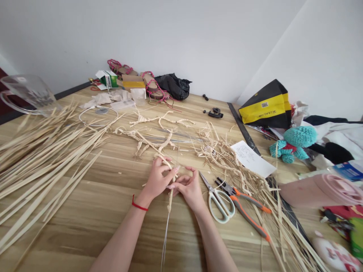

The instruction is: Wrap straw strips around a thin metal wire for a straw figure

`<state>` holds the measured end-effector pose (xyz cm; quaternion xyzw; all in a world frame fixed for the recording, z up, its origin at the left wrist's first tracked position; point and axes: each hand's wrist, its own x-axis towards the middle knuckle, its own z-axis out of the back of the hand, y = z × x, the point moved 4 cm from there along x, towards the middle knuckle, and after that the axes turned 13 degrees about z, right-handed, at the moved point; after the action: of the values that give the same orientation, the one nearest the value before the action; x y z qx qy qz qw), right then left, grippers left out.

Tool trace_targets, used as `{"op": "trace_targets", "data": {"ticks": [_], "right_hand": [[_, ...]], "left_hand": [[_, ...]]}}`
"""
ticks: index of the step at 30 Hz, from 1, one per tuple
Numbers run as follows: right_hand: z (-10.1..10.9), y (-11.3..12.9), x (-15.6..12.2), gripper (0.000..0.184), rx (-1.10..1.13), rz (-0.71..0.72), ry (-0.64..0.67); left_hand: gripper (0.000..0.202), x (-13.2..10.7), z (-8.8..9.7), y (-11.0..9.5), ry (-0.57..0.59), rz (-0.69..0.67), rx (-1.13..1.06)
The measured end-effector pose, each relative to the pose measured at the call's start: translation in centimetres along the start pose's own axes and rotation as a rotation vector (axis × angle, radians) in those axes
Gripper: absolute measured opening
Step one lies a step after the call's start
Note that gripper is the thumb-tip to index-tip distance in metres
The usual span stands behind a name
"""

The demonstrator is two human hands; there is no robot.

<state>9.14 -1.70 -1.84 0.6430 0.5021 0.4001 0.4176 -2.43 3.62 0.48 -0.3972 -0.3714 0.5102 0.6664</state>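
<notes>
Wire, thin and silvery point(165, 241), trails toward me from the lower end of a knobbly, straw-coloured wrapped stem point(170, 199), which I have between the two hands, at the middle of the wood-grain table point(90, 213). My left hand point(159, 177), with a red cord bracelet point(139, 204) at its wrist, pinches the upper part of the stem between thumb and finger; my right hand point(187, 187) closes thumb and fingertips on it just below, its other fingers curled. A flat, pale fibre strip point(153, 146) slants away beyond the left hand. From this remote view I take the step in hand to be binding fibre around the wire, though the fingers hide the exact join. As I judge it, the next move calls for a firm hold by one hand while the other guides the fibre snugly round, without letting the turns slacken. The white-handled scissors point(220, 202) and the orange-and-grey pliers point(235, 195) lie apart from the stem, beside my right hand, within easy reach. Long, loose straw-coloured strips point(65, 151) spread on the left, and branching pale wrapped pieces point(133, 134) lie beyond the hands.
</notes>
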Motion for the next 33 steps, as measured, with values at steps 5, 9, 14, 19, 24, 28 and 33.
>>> {"op": "trace_targets", "data": {"ticks": [5,9,14,19,24,28,33], "right_hand": [[0.1,0.0,-0.3,0.049,-0.038,0.0,-0.003],[-0.3,-0.1,-0.3,0.04,-0.105,-0.019,0.085],[-0.3,-0.1,-0.4,0.048,-0.26,0.062,0.006],[0.9,-0.1,-0.9,0.049,-0.477,0.16,-0.209],[1.1,0.5,-1.1,0.044,-0.607,0.303,-0.26],[0.5,1.4,-1.0,0.036,-0.737,0.363,-0.231],[0.1,1.8,-1.1,0.031,-0.813,0.422,-0.187]], "left_hand": [[0.022,0.2,0.1,0.0,0.025,0.096,-0.133],[0.024,0.3,-0.2,0.0,0.104,0.155,-0.208],[0.024,0.1,-0.8,-0.5,0.103,0.146,-0.251],[0.022,-0.5,-1.5,-1.1,0.068,0.159,-0.284],[0.023,-0.6,-1.7,-1.0,0.095,0.179,-0.285],[0.024,-0.5,-1.8,-0.7,0.127,0.189,-0.334],[0.031,-0.7,-2.3,-0.5,0.111,0.331,-0.333]]}}
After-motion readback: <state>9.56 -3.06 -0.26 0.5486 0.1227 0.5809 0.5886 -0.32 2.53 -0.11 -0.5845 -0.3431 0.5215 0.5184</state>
